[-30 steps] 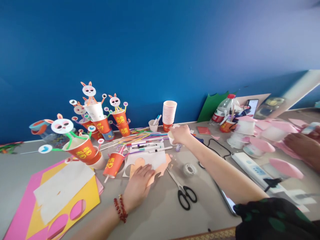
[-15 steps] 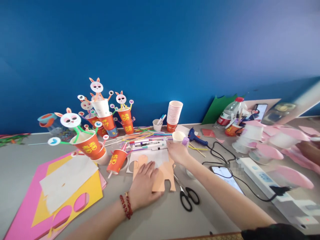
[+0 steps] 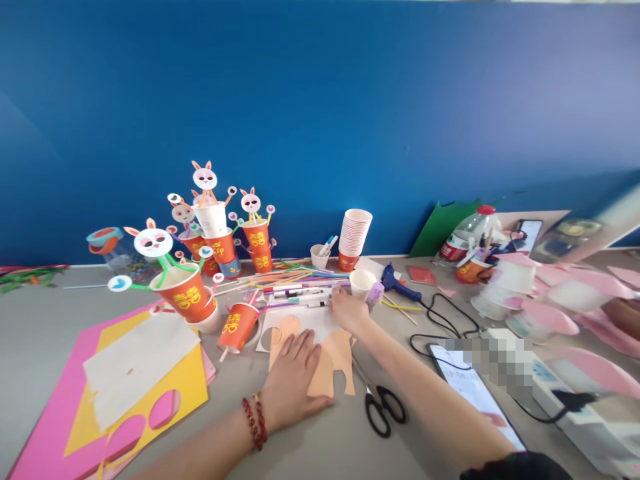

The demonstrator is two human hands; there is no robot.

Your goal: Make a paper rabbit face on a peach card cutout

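My left hand (image 3: 295, 377) lies flat with fingers spread on an orange paper cutout (image 3: 336, 363); red bead bracelets circle its wrist. My right hand (image 3: 347, 311) rests back-up on the white sheet (image 3: 320, 319) beside several markers (image 3: 295, 293). Its fingers bend down toward them and the tips are hidden. A purple-capped glue stick (image 3: 375, 294) stands just right of this hand, next to a small white cup (image 3: 362, 282).
Black scissors (image 3: 383, 410) lie right of the cutout. Orange cups with paper rabbits (image 3: 186, 293) stand at left, with pink and yellow sheets (image 3: 70, 413) in front. A cup stack (image 3: 354, 237), blue glue gun (image 3: 397, 283), phone (image 3: 470, 393), power strip and pink-capped cups (image 3: 545, 303) are at right.
My right hand pulled back from the far cups, left the glue stick standing by the white cup, and moved left onto the white sheet. My left hand stays on the cutout.
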